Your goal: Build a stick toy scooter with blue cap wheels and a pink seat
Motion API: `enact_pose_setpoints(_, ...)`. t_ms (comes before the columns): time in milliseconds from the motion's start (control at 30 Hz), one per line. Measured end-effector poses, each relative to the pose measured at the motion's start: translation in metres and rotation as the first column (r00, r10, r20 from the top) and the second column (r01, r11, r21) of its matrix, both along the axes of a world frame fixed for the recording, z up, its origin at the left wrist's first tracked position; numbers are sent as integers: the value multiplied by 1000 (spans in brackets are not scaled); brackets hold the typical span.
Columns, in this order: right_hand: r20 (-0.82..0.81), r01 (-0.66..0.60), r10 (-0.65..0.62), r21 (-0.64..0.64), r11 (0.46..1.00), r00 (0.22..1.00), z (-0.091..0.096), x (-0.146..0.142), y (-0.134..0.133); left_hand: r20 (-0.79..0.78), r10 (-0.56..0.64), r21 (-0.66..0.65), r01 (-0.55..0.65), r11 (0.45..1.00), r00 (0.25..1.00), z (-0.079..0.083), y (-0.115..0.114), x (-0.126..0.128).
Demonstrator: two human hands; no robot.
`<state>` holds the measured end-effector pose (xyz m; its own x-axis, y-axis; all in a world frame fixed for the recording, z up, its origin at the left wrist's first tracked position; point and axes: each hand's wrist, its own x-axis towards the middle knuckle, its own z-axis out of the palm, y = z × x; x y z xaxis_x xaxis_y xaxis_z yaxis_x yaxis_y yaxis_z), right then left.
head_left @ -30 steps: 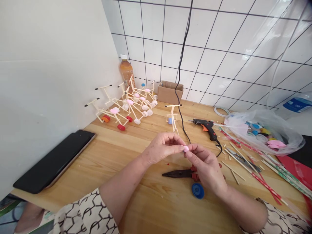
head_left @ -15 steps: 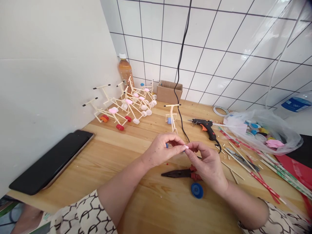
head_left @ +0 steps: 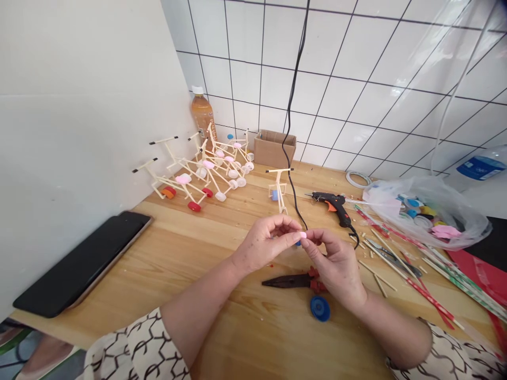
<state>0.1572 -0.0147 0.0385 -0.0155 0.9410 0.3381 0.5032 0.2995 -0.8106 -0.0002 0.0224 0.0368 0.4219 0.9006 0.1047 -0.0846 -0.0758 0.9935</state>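
Between the fingertips of both hands is a small soft-looking pink piece [head_left: 303, 235]. My left hand [head_left: 269, 243] pinches it from the left, thumb against fingers. From the other side my right hand [head_left: 335, 264] holds it between thumb and forefinger. Just beyond the hands stands a small tricycle frame of thin sticks [head_left: 279, 192] with a blue wheel; its near end is hidden behind my left hand. Below the hands lie pliers [head_left: 291, 281] with red handles, partly covered by my right hand. Nearer to me is a blue bottle cap [head_left: 320, 308].
Several stick tricycles with pink seats [head_left: 182, 179] stand at the back left, before a drink bottle [head_left: 203, 113]. A cardboard box [head_left: 274, 148], glue gun [head_left: 330, 203], bag of caps [head_left: 428, 216], scissors [head_left: 392, 258] and loose sticks lie beyond and right. A phone [head_left: 83, 261] lies left.
The pink piece has turned slightly and sits a little higher between my fingertips. Both hands keep their pinch in nearly the same place. The view has shifted very slightly.
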Motion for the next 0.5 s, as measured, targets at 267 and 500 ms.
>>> enact_pose_setpoints(267,23,-38,39,-39,999,999,3,1,-4,12,-33,-66,33,997,999,3,0,-2)
enact_pose_setpoints(500,-442,-220,79,-278,935,894,0,7,4,166,-93,-173,122,977,982,5,3,-2)
